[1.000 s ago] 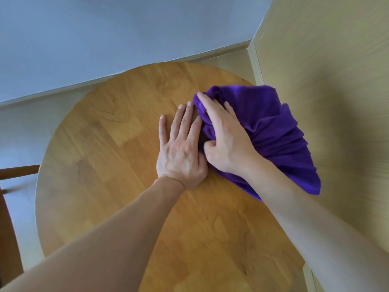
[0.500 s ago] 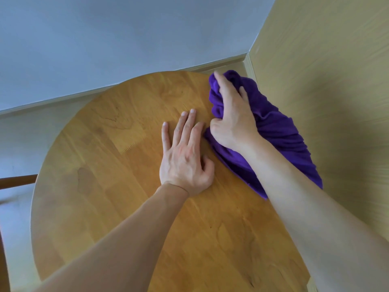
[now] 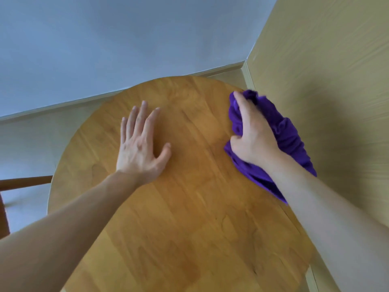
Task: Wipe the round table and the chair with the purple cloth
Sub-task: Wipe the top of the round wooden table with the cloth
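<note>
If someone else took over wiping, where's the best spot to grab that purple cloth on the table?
Grip the bunched ridge of the purple cloth from above. It is heaped into thick folds at the round table's right edge, so fingers can close around them, as the right hand does now. The flat lower tail offers less to pinch, and the wall blocks the right side.

A pale blue-grey wall (image 3: pixel 126 34) fills the upper left, and a yellowish wall (image 3: pixel 326 70) with a faint horizontal grain fills the right; the two meet in a corner at the upper right. A light baseboard (image 3: pixel 63 103) runs along the foot of the blue-grey wall, with pale floor (image 3: pixel 31 140) below it, possibly vinyl, though too blurred to tell.
</note>
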Tool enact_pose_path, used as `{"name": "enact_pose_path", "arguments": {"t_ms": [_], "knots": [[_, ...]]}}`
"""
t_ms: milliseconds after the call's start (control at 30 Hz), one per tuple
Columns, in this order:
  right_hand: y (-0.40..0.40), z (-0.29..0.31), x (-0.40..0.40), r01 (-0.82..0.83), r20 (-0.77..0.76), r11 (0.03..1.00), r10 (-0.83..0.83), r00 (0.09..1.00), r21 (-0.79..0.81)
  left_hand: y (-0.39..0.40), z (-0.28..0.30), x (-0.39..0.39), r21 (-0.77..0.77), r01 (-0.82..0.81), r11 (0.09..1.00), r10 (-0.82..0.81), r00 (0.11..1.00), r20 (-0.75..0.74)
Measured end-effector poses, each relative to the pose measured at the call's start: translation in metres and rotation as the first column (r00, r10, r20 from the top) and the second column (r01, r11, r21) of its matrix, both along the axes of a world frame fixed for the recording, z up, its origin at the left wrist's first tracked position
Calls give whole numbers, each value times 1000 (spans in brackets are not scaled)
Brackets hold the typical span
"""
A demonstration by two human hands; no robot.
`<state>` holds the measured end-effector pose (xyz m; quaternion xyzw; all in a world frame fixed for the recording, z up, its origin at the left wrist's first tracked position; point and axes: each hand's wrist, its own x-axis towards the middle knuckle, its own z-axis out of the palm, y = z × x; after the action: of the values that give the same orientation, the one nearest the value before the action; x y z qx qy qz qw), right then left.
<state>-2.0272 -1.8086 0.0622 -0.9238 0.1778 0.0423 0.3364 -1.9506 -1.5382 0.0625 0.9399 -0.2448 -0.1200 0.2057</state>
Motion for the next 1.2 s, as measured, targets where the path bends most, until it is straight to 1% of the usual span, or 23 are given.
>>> {"name": "enact_pose_path", "arguments": {"t_ms": [100, 167, 267, 367, 433, 500, 567, 700, 800, 867, 933, 1000, 1100, 1167, 1200], "knots": [[11, -3, 46, 123, 4, 991, -123, 992, -58, 20, -9, 2, 157, 79, 985, -85, 996, 31], [31, -4, 69, 103, 8, 991, -103, 995, -82, 25, -15, 1, 215, 116, 970, -134, 988, 72], [74, -5, 72, -79, 27, 987, 84, 996, -138, 25, -21, 0, 242, 114, 964, -144, 984, 109], [106, -6, 43, -317, 17, 937, 323, 946, -150, 24, -23, 1, 245, 113, 963, -145, 982, 117], [106, -3, 18, -449, -24, 886, 450, 893, -115, 25, -22, 0, 251, 116, 961, -149, 982, 115], [84, 0, -1, -517, -66, 848, 513, 856, -115, 23, -22, 1, 259, 120, 958, -154, 982, 112], [58, 4, -10, -507, -90, 848, 499, 862, -151, 23, -23, 1, 264, 117, 957, -150, 983, 109], [29, 1, 13, -347, -83, 921, 337, 938, -176, 25, -24, 0, 217, 86, 972, -114, 986, 122], [34, -7, 62, -162, -21, 971, 160, 987, -176, 25, -25, 0, 172, 53, 984, -76, 989, 130], [47, -10, 93, -53, 24, 983, 58, 998, -173, 25, -24, -1, 150, 37, 988, -57, 989, 133], [66, -9, 112, 7, 57, 986, 3, 998, -169, 24, -24, -2, 136, 14, 991, -33, 990, 140], [88, -9, 110, -47, 73, 982, 61, 995, -181, 23, -25, -3, 133, -78, 988, 58, 987, 147], [109, -8, 72, -271, 71, 947, 286, 956, -172, 19, -25, -4, 128, -308, 943, 293, 948, 124], [99, -9, 40, -388, 44, 910, 398, 916, -145, 18, -26, -3, 137, -345, 928, 331, 936, 116], [88, -9, 27, -397, 31, 908, 404, 914, -137, 17, -26, -3, 142, -333, 932, 318, 941, 117]]}}
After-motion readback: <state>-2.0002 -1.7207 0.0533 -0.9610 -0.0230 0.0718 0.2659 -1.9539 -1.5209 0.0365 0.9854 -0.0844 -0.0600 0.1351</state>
